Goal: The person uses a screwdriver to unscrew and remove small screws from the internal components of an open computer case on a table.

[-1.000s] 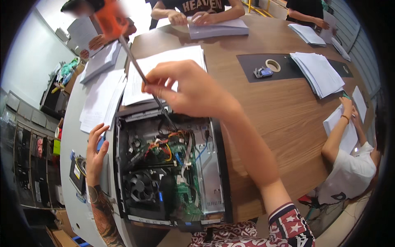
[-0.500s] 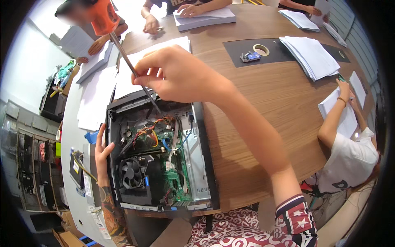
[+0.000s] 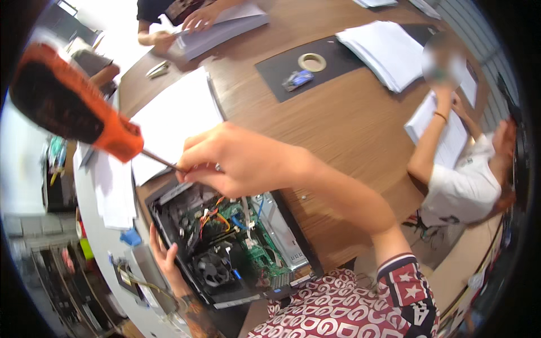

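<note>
My right hand (image 3: pixel 236 160) pinches the shaft of a screwdriver with a big orange and black handle (image 3: pixel 84 110), which points up to the left. A small shiny thing shows by its fingers, too small to name. Below lies an opened desktop computer case (image 3: pixel 286 232) with a green circuit board (image 3: pixel 265 256), a dark fan (image 3: pixel 213 270) and coloured cables. The screwdriver's tip is hidden behind my hand. My left hand (image 3: pixel 166 256) rests along the case's left side, fingers apart, holding nothing I can see.
Beyond the case lie white papers (image 3: pixel 169 129). On a dark mat stand a tape roll (image 3: pixel 312 62) and a small blue and grey object (image 3: pixel 297 80). A paper stack (image 3: pixel 383 53) lies to the right. Other people sit across the table and at the right (image 3: pixel 465 183).
The screwdriver has tipped over to the left, its handle now lower and nearer. My right hand has it higher off the case's inside. The whole view has shifted and the case appears turned.
</note>
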### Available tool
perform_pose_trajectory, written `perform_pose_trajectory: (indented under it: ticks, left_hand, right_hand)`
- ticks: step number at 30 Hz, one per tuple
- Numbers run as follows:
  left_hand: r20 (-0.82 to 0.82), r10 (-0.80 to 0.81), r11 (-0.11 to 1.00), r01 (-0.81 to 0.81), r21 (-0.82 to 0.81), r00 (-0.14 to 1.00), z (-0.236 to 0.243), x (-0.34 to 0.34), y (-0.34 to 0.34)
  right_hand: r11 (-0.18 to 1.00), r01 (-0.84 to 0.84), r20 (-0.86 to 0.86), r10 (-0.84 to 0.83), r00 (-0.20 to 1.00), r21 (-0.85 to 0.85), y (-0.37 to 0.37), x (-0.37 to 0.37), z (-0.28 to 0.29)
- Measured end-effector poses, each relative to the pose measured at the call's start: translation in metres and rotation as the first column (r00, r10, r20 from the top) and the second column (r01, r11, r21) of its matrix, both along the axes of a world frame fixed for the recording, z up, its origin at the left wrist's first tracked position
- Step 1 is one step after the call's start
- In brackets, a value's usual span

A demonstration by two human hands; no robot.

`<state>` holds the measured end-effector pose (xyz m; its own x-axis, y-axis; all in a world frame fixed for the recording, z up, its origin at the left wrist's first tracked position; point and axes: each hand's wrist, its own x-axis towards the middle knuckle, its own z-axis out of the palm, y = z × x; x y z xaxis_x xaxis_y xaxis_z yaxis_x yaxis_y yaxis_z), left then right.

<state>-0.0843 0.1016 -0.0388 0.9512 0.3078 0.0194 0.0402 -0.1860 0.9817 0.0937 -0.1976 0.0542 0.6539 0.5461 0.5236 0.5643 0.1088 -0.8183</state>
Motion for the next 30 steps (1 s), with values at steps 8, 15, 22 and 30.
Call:
perform_pose_trajectory:
  ticks: [8,15,22,30]
  left_hand:
    - [0.103,-0.035,0.971,0.009,0.239,0.994,-0.028,-0.008,0.028]
    - [0.24,-0.076,0.827,-0.073,0.557,0.968,0.029,-0.012,0.056]
    - [0.406,-0.306,0.924,0.166,0.344,0.861,0.106,0.08,-0.118]
    - [0.427,-0.396,0.918,0.356,0.175,0.813,0.06,0.095,-0.171]
  right_hand:
    - [1.0,-0.003,0.069,0.001,0.998,0.026,-0.007,-0.015,-0.008]
    - [0.995,-0.023,0.079,0.015,0.997,0.101,0.009,-0.014,-0.013]
    - [1.0,0.005,0.048,-0.005,0.999,0.004,-0.011,0.002,-0.03]
    - [0.996,0.072,0.162,-0.079,0.984,0.051,-0.038,-0.011,-0.032]
